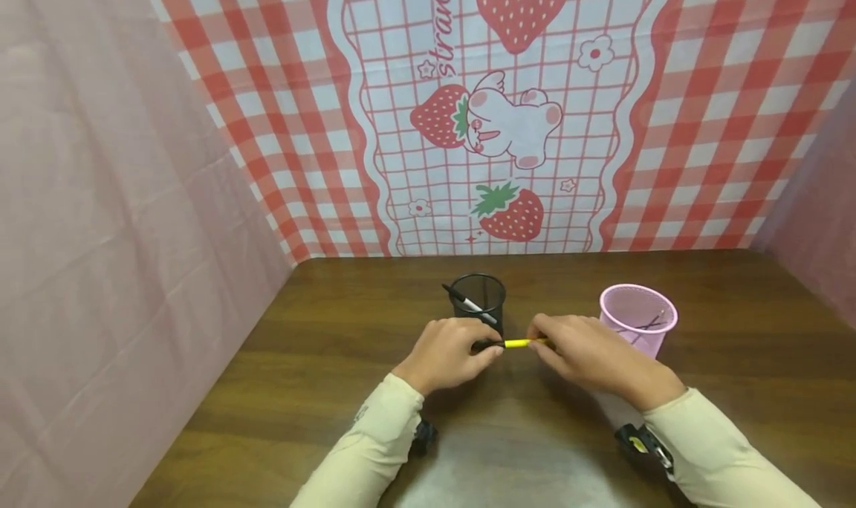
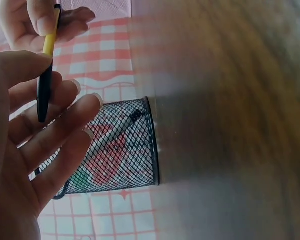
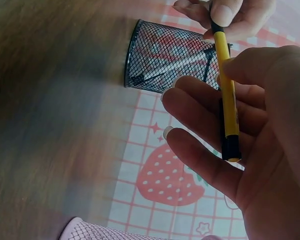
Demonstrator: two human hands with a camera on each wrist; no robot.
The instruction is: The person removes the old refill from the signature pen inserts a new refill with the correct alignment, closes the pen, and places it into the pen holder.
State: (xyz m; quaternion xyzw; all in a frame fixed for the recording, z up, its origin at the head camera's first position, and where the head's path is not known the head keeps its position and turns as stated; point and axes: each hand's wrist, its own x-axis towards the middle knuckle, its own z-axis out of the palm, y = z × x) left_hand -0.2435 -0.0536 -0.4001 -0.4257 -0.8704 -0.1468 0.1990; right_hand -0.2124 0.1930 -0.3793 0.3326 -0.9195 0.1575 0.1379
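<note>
A yellow-and-black pen (image 1: 516, 343) is stretched level between both hands, above the table and in front of the black mesh cup. The left hand (image 1: 455, 353) pinches its black tapered end with thumb and fingers. On the yellow barrel (image 3: 227, 87), the right hand (image 1: 580, 350) has its thumb and forefinger closed; the black butt end shows over that palm in the right wrist view. A white-and-black pen (image 1: 473, 304) leans inside the black mesh cup (image 2: 121, 147), right behind the left hand.
A pink mesh cup (image 1: 638, 311) stands on the right behind the right hand, with thin dark items inside. The brown wooden table (image 1: 281, 411) ends at a strawberry-print checked cloth (image 1: 321, 122). Pink cloth (image 1: 107, 218) hangs on the left side.
</note>
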